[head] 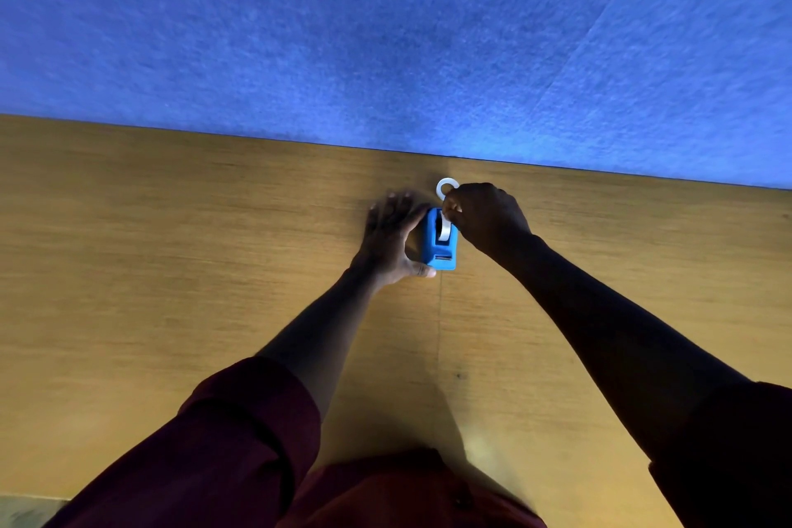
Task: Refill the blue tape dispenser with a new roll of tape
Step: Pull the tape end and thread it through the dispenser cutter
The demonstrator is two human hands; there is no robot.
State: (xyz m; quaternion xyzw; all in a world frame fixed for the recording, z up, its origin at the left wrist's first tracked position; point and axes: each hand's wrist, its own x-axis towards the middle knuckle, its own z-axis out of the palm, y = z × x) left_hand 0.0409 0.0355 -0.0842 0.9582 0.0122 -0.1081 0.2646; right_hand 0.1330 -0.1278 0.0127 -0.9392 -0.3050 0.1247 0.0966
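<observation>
The blue tape dispenser (437, 249) stands on the wooden table, its cutter end toward me. A roll of tape (444, 231) sits in its slot. My left hand (392, 240) wraps around the dispenser's left side, thumb at the near corner. My right hand (486, 216) is at the top right of the dispenser, fingertips pinched on the roll. A white ring (446, 187), like a bare tape core, lies flat on the table just beyond the dispenser, partly hidden by my right hand.
The wooden table (214, 270) ends at a blue felt wall panel (385, 34) just behind the white ring. A seam in the tabletop (439, 326) runs from the dispenser toward me. My dark red sleeves fill the bottom of the view.
</observation>
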